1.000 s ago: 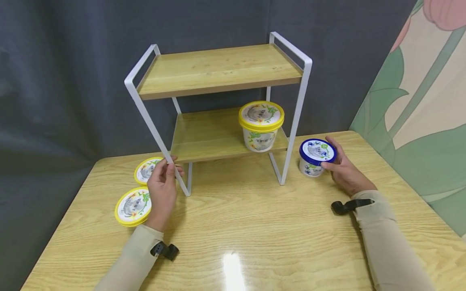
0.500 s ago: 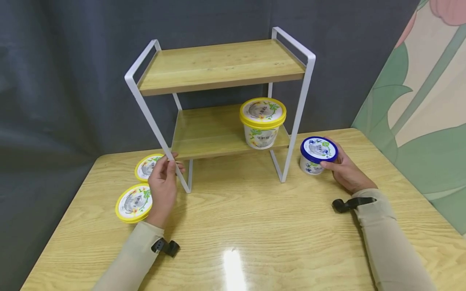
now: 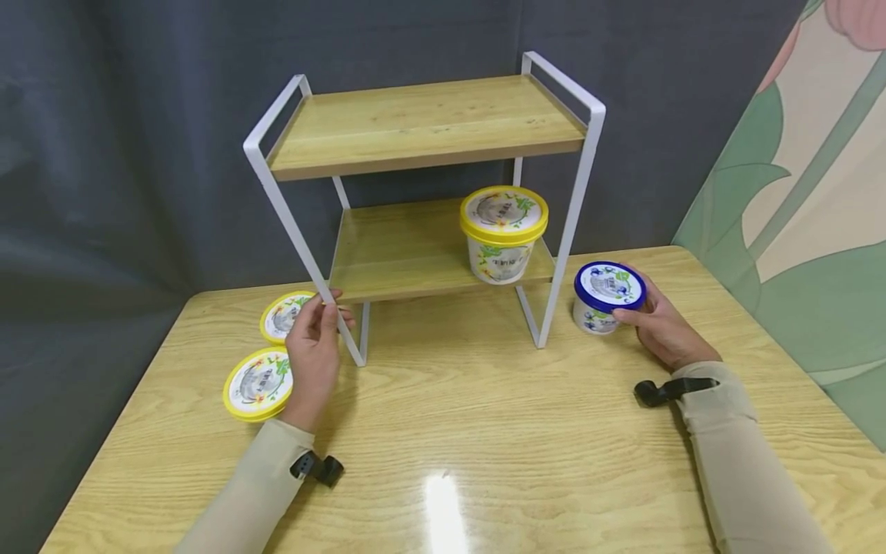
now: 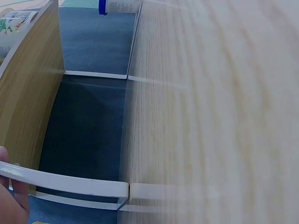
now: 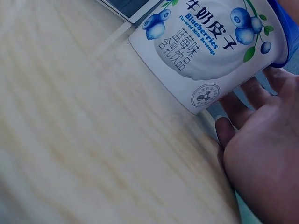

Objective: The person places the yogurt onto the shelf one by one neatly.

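A two-tier rack [image 3: 429,123] with wooden boards and white metal frames stands on the table. My left hand [image 3: 314,350] grips its front left leg by the lower board; in the left wrist view fingers [image 4: 19,189] show around the white leg. My right hand [image 3: 667,323] holds a tub with a blue lid [image 3: 611,286] on the table right of the rack, thumb at the near side of the lid. Blueberries are printed on this tub [image 5: 205,42] in the right wrist view. One yellow-lidded tub [image 3: 503,235] sits at the right of the lower board.
Two more yellow-lidded tubs, a nearer one [image 3: 258,385] and a farther one [image 3: 280,315], stand left of the rack, partly hidden by my left hand. A dark curtain [image 3: 173,154] hangs behind the table [image 3: 526,454]. A floral panel [image 3: 817,208] borders the right side.
The head view has shifted slightly. Both hands keep their places on the rack leg and the blue-lidded tub, and no tub has visibly moved.
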The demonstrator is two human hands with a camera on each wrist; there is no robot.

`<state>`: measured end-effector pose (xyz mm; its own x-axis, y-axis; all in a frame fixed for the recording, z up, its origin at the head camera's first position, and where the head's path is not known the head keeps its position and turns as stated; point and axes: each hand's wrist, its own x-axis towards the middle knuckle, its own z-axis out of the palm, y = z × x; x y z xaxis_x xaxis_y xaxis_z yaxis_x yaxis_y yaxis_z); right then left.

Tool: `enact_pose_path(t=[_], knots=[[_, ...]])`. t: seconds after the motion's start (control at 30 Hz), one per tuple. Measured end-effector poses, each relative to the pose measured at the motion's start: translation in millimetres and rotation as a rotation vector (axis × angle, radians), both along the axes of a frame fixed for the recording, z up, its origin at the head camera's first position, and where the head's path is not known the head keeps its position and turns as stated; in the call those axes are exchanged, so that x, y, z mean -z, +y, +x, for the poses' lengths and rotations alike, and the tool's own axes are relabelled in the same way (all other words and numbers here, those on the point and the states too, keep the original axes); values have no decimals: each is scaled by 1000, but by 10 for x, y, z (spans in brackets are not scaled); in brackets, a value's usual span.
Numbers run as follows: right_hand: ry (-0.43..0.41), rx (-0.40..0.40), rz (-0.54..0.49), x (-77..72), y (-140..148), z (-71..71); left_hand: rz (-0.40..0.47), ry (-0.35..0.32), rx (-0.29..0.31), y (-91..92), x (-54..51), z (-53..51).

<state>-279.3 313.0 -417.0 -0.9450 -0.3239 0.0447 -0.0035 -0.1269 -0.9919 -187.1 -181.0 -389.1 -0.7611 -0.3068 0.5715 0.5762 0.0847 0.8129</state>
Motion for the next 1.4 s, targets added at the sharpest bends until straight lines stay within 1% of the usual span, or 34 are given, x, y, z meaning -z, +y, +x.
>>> enact_pose_path(t=[0.17,0.47,0.8,0.97,1.1,1.27,1.4], knots=[[-2,5,-5,-4,4,20,-6,-2,1,-2,3,0],[-19,16,21,-13,-1,16,-15,11,2,4,7,-3],[-4,21,19,-9,-4,10,-13,7,8,6,11,0],[-15,55,71,-27,-27,11,-14,13,14,5,12,-1],[-19,84,100,-23,-52,8,-8,5,9,7,15,2],[-20,94,53,-9,-59,12,3,-4,7,8,13,3],[7,60,-14,0,-45,21,1,-5,8,14,4,4]])
